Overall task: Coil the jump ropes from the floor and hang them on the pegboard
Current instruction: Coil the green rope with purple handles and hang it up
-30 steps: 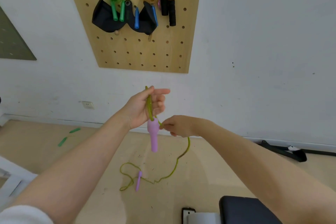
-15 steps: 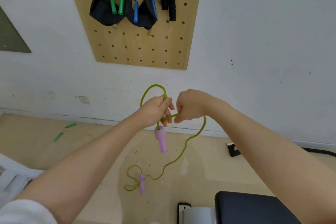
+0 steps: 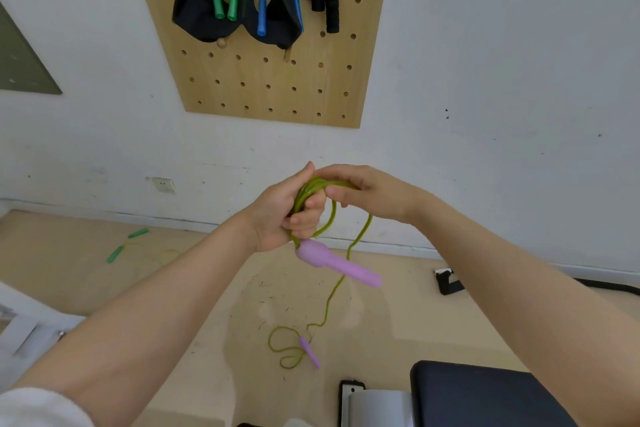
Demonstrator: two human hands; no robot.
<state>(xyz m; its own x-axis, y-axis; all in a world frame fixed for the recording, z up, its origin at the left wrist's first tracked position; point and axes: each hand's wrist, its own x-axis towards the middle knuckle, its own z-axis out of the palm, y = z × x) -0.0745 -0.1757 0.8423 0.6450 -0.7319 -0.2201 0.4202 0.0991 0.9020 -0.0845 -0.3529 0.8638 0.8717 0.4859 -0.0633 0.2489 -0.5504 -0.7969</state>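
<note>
Several loops of the thin olive-green jump rope are gripped in the clenched left hand, in front of the white wall. Its 1st lilac plastic handle hangs just below that hand. The rope's top is pinched by the right hand, touching the left one. The rope runs down to the beige floor, where the 2nd lilac handle lies. The wooden pegboard is seen above.

More green cord looped in left hand – right hand (over the top) laying it on, pink handle swung sideways
</note>
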